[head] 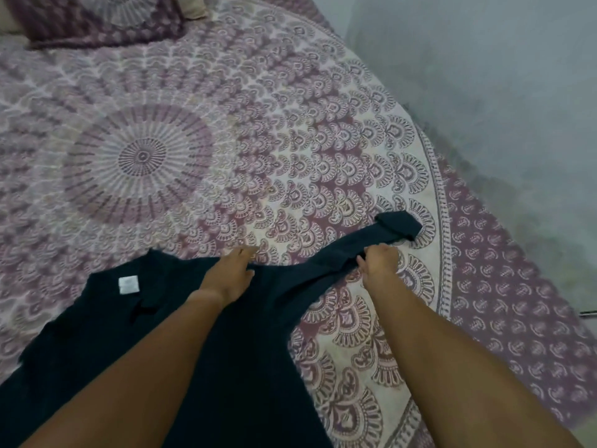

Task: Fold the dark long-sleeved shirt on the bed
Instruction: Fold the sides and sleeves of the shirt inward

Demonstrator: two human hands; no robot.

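Note:
The dark long-sleeved shirt [106, 344] lies spread on the bed [226, 140], filling the lower left, with a white label [128, 284] near its collar. One sleeve [326, 253] stretches up and right to a folded cuff [399, 226]. My left hand [231, 270] rests flat on the shirt at the shoulder, fingers together and pointing away from me. My right hand [381, 261] pinches the sleeve about halfway along. The other sleeve is hidden.
A purple and cream mandala bedspread covers the bed. A pillow [97, 17] in matching cloth lies at the top left. A pale wall [500, 76] runs along the bed's right side.

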